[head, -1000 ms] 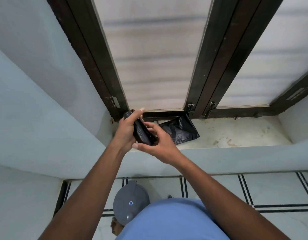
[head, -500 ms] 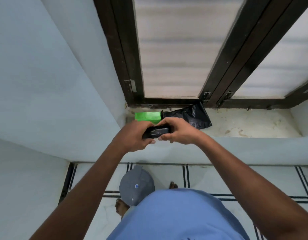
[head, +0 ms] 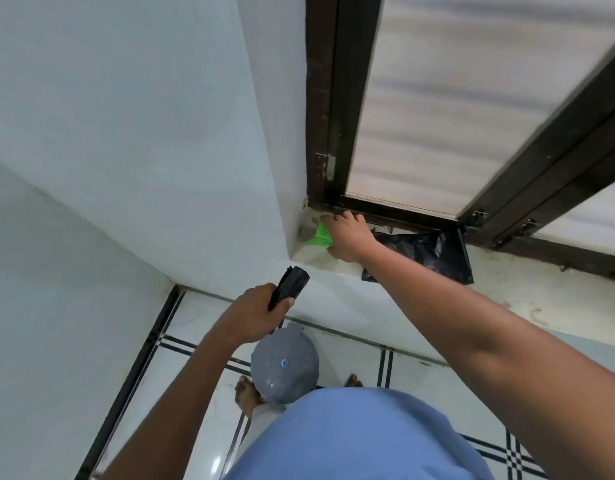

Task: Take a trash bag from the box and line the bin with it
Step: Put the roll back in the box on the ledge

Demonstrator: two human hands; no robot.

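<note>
— At the sill's left corner, what's going on?
— Right hand (head: 347, 237) lies over the green box (head: 320, 236), touching it; whether its grip has closed on it, I cannot tell from this angle.
— And the bag?
— Left hand (head: 254, 315) is clenched round a rolled black trash bag (head: 289, 285), held out past the sill (head: 506, 303) edge, above the grey bin (head: 284, 367) on the floor.
— Progress?
— Bag is out, seemingly. Unrolling and lining the lidded bin remain.
</note>
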